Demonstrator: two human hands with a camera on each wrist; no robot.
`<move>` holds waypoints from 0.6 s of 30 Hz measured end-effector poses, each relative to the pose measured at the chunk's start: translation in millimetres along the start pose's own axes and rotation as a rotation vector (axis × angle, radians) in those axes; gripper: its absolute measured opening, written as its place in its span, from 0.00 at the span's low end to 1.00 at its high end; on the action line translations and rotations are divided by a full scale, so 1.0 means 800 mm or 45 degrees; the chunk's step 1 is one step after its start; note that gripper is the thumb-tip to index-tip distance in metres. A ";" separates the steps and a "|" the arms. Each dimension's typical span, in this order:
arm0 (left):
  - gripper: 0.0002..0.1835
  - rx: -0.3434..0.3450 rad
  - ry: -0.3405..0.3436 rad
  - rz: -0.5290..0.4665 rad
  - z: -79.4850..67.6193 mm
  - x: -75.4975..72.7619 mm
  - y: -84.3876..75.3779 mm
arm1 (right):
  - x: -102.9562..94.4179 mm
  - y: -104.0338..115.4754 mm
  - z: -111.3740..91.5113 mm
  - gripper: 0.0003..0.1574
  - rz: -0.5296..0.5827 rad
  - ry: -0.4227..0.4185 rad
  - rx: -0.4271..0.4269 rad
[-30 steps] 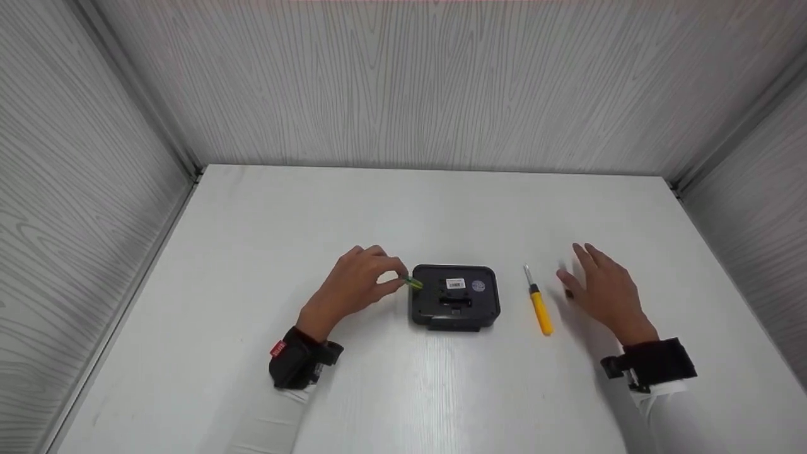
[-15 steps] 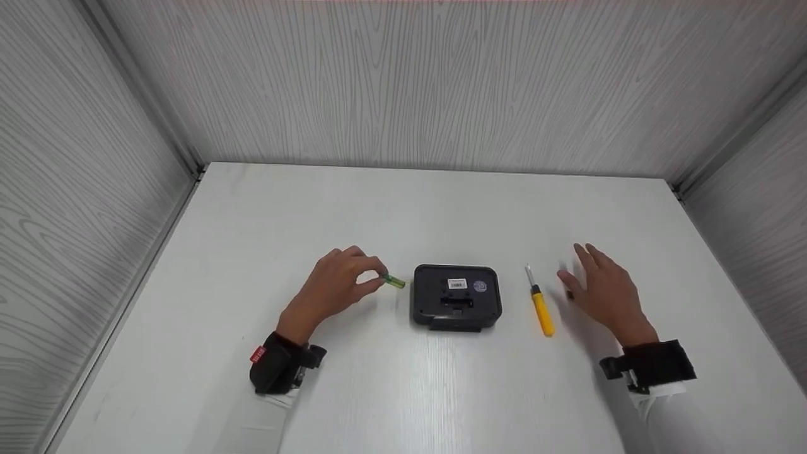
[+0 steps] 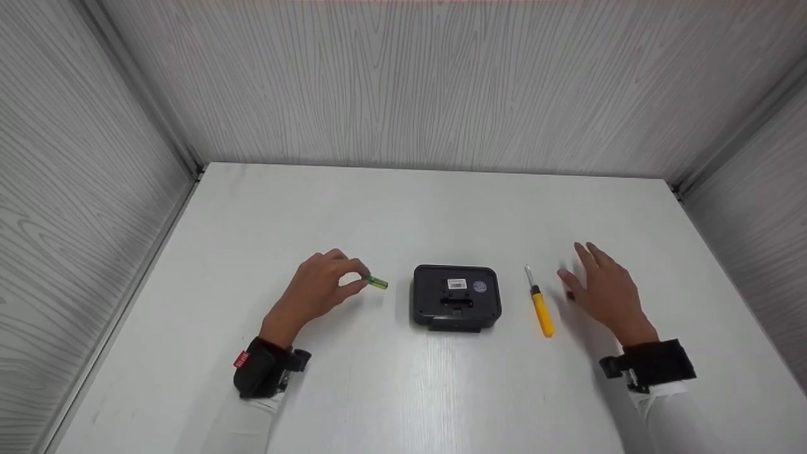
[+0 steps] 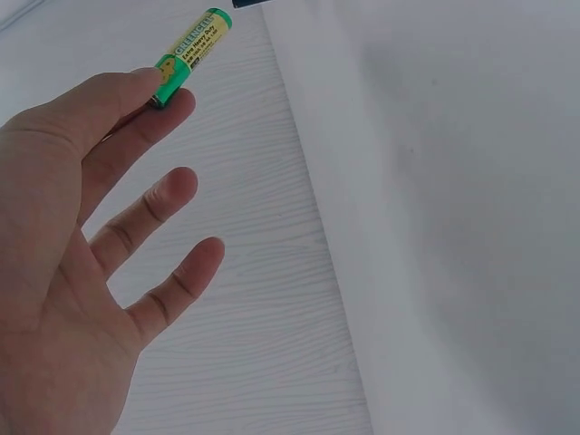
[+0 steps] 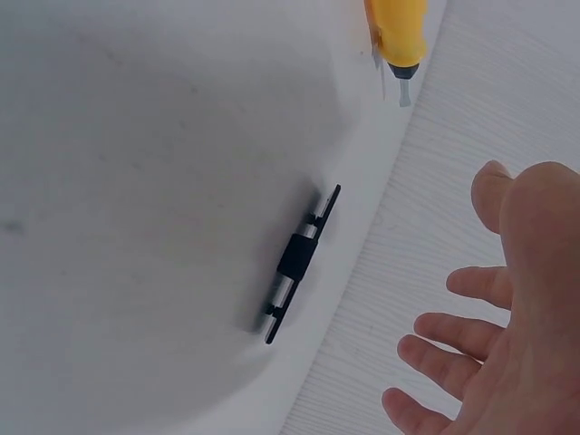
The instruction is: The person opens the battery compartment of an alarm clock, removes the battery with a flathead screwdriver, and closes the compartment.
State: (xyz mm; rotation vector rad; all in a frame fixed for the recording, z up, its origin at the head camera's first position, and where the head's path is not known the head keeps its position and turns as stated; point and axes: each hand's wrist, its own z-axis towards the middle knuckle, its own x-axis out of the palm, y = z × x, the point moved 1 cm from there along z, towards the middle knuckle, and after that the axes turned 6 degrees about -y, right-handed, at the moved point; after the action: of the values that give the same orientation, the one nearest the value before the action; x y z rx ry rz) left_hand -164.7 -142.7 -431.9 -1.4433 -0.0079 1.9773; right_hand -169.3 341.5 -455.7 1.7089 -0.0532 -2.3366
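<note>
Between thumb and index finger my left hand [image 3: 318,284] pinches a green and yellow battery [image 4: 192,56], its printed label showing in the left wrist view. The other fingers of that hand are spread. A black box-like device [image 3: 456,315] with a white label, a round sticker and a slot in its upper face lies to the right of the battery. My right hand [image 3: 606,291] holds nothing, fingers extended. Under its thumb is a small dark piece, seen in the right wrist view as a narrow black and silver strip [image 5: 297,258] on the table.
A yellow-handled screwdriver [image 3: 541,312] lies between the device and my right hand, its metal tip pointing away from me. The white table [image 3: 378,208] is bounded by grey wood-grain panels [image 3: 403,82] at the back and both sides.
My left hand has moved left with the battery, from over the device's left edge to a spot apart from it. The right hand, the device and the screwdriver stay put.
</note>
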 end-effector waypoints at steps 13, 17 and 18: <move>0.07 -0.068 0.026 0.021 -0.015 -0.002 0.023 | -0.003 0.000 0.000 0.41 -0.021 0.021 0.024; 0.07 -0.091 0.037 0.025 -0.018 -0.003 0.029 | -0.002 -0.001 -0.001 0.41 -0.019 0.006 0.014; 0.08 -0.097 0.040 0.025 -0.019 -0.004 0.030 | -0.003 -0.001 -0.001 0.41 -0.019 0.007 0.016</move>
State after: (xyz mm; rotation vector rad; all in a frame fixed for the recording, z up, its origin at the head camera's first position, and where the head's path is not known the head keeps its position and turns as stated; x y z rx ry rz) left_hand -163.9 -168.6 -444.5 -1.5280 -0.0559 1.9893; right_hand -168.4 342.8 -454.2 1.7278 -0.0546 -2.3471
